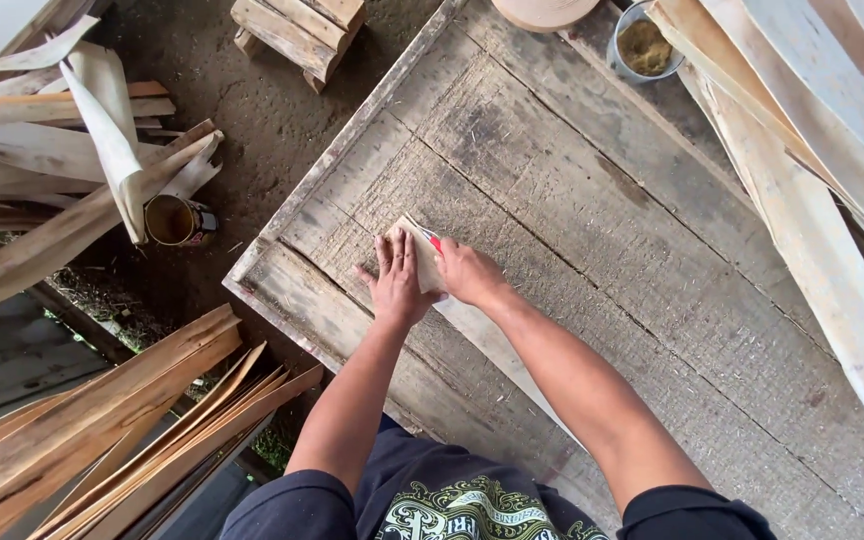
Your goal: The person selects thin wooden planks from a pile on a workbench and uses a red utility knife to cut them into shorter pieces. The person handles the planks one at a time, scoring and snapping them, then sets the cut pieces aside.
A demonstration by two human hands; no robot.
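Under left hand (pixel 395 283), wood strip (pixel 422 262) (pale)

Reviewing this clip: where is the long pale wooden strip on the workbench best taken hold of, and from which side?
Probably at its far end, from above. The wooden strip lies flat on the workbench, so only the top face and thin edges offer a grip. The left hand presses flat there, and the right hand, holding something red, meets it.

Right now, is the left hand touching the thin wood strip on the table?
Touching. The head view shows the left hand pressed flat on the end of the thin wood strip, fingers spread, no gap visible.
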